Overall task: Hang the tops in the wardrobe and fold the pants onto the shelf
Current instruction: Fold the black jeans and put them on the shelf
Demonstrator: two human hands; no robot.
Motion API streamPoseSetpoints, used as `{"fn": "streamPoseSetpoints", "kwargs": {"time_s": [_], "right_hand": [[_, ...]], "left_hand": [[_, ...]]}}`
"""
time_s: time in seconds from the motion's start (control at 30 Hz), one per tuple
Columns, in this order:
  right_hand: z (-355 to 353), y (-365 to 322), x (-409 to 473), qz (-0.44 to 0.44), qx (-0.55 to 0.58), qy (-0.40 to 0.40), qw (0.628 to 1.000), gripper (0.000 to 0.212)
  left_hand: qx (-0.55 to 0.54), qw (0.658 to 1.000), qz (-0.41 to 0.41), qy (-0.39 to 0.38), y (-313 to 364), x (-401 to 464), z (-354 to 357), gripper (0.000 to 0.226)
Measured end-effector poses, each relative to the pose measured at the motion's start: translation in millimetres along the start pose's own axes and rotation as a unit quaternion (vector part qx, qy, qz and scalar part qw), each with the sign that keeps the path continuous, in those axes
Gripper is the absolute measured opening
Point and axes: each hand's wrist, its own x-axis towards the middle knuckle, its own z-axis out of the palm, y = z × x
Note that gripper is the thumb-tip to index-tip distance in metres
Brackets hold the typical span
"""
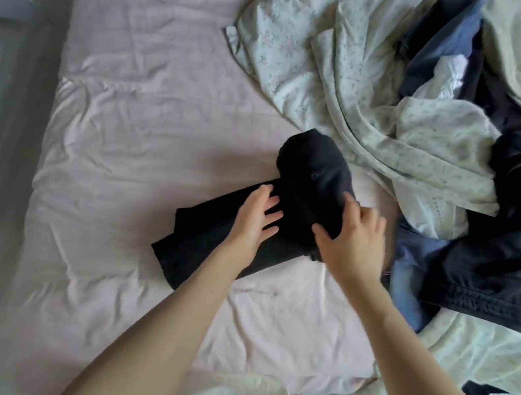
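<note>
Soft dim daylight, wide-angle edge bending, right corner blurred

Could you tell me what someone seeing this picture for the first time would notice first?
Two bare arms reach in from below to black pants on the pink bedsheet: the left hand lies flat on them, while the right hand holds their folded-over end. To the right sprawls a heap of dark and blue clothes on a pale floral duvet.

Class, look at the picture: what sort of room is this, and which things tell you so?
Most likely a bedroom. A bed with a pink sheet fills the view, a rumpled floral duvet lies on it, and a pile of clothes waits beside it.
</note>
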Motion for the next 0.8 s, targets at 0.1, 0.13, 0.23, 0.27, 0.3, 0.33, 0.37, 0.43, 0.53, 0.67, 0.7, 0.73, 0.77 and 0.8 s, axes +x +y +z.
{"fn": "streamPoseSetpoints", "kwargs": {"time_s": [0.1,0.13,0.23,0.27,0.3,0.33,0.37,0.43,0.53,0.67,0.7,0.73,0.77,0.8], "right_hand": [[29.3,-27.6,-26.7,-0.096,-0.04,-0.089,0.991,0.07],[38.1,-36.0,-33.8,-0.132,-0.041,-0.128,0.982,0.063],[50.2,-54.3,-44.5,-0.148,0.018,-0.2,0.968,0.021],[51.4,-53.7,-41.3,-0.12,0.042,-0.18,0.975,0.022],[51.2,-49.3,-35.1,-0.085,0.063,-0.143,0.984,0.023],[49.2,-42.2,-26.6,-0.045,0.098,-0.096,0.99,0.021],[48.4,-31.9,-16.0,-0.007,0.141,-0.049,0.989,0.018],[47.6,-4.7,6.2,0.05,0.206,-0.011,0.977,0.013],[56.4,27.0,33.4,0.148,0.31,-0.149,0.927,0.067],[74.9,38.2,45.3,0.216,0.423,-0.3,0.827,0.086],[78.1,36.5,46.3,0.206,0.424,-0.308,0.826,0.079],[80.3,33.7,47.5,0.192,0.423,-0.304,0.832,0.067],[80.6,29.9,48.2,0.176,0.42,-0.294,0.84,0.056],[78.7,24.4,46.9,0.16,0.416,-0.285,0.848,0.051]], "left_hand": [[-0.054,0.998,-0.011,0.022,-4.8,-6.3,-40.3,0.045],[-0.057,0.998,-0.017,0.028,-6.8,-8.0,-49.4,0.045],[0.048,0.995,0.009,0.092,-17.8,-9.7,-64.9,0.061],[0.123,0.984,0.049,0.118,-22.2,-10.4,-66.7,0.069],[0.209,0.963,0.104,0.133,-27.4,-11.5,-66.0,0.075],[0.302,0.929,0.162,0.139,-33.4,-13.0,-63.3,0.076],[0.4,0.882,0.207,0.141,-40.4,-13.7,-59.0,0.075],[0.557,0.772,0.271,0.14,-55.9,-13.7,-49.4,0.067],[0.656,0.696,0.26,0.136,-73.6,-4.7,-49.1,0.059],[0.708,0.665,0.211,0.11,-84.4,7.8,-76.3,0.061],[0.705,0.672,0.209,0.092,-84.0,10.1,-83.2,0.059],[0.698,0.682,0.205,0.074,-82.0,12.3,-88.9,0.058],[0.691,0.691,0.201,0.062,-79.3,14.8,-93.4,0.058],[0.688,0.696,0.196,0.059,-76.3,15.2,-97.3,0.058]]}}
